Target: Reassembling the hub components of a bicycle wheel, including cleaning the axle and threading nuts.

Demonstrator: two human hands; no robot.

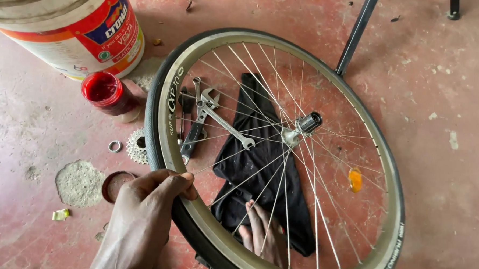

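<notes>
A: What was gripped, and by which hand?

B: The bicycle wheel [282, 152] was held by the left hand [147, 211], whose fingers were curled tight over the tyre and rim at the near left edge. The wheel was tilted up from the red floor [442, 175], with its hub [304, 124] seen near the centre.

A: And the right hand?

B: The right hand [262, 232] was seen only through the spokes, laid on the black cloth [260, 157]. Its fingers were stretched out flat and nothing was clasped in them. The palm and wrist were cut off by the rim and the bottom edge.

A: What else was hard to make out?

B: The spanners [213, 120] were crossed over each other behind the spokes, so their number could not be counted. The sprocket cluster [138, 146] was half covered by the tyre. The white paint bucket [72, 25] was cropped at the top, and the dark metal leg [357, 32] ran out of view.

A: Where was room left?

B: Bare floor was seen to the right of the wheel. The left was crowded: the red jar [106, 94], a small ring [115, 146] and a round lid [116, 184] lay close to the tyre, the lid just beside the left hand.
</notes>
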